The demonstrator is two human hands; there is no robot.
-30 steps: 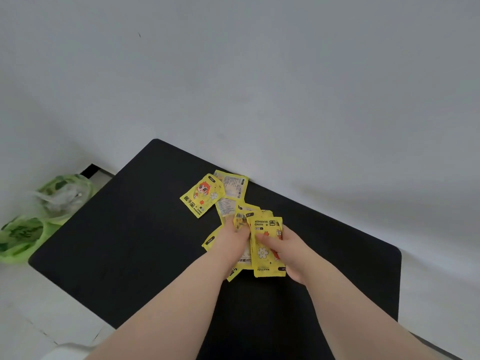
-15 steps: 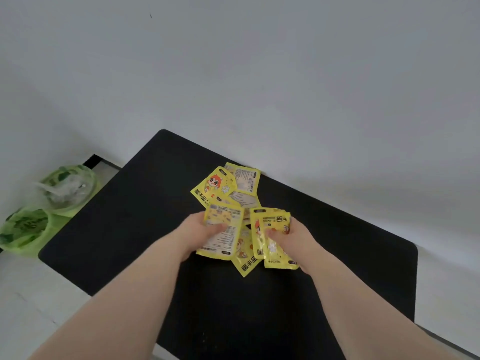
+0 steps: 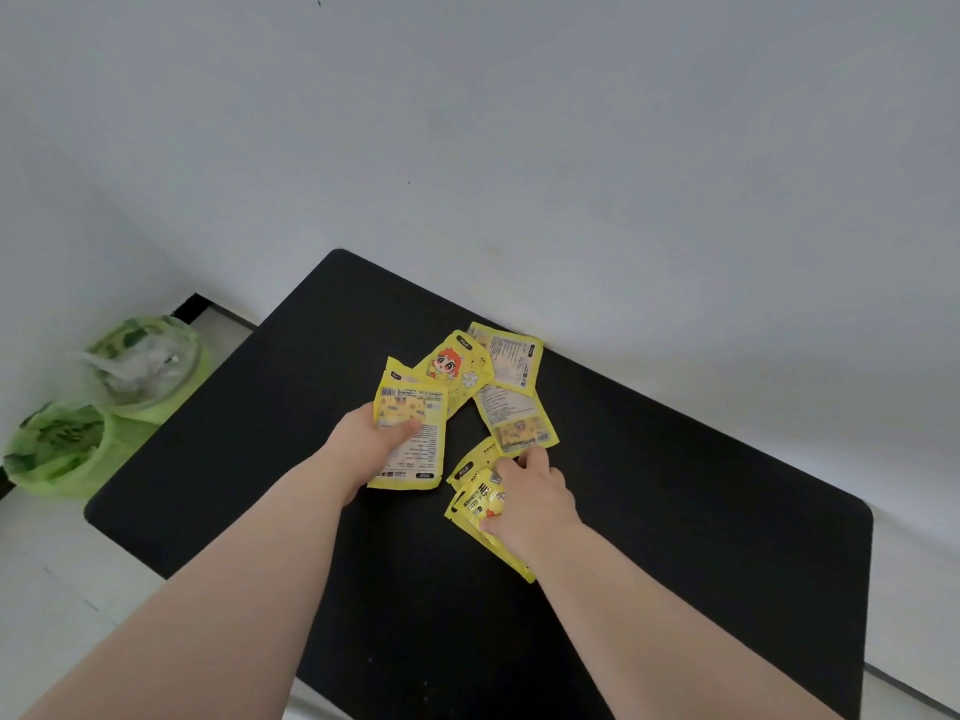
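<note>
Gathering continues: left hand (image 3: 371, 441) grips one back-up yellow packet (image 3: 415, 449), now drawn leftward, apart from right hand (image 3: 530, 504). That hand has dropped to the black table (image 3: 675, 511), clamping a small stack (image 3: 480, 504) and touching a loose packet (image 3: 514, 418). Barcodes show. Cartoon packet (image 3: 454, 368) bears a daisy. Lettering too small to read.

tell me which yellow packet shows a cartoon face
The far packet just beyond the left hand; only it plainly shows a red-haired cartoon face and a daisy.
</note>
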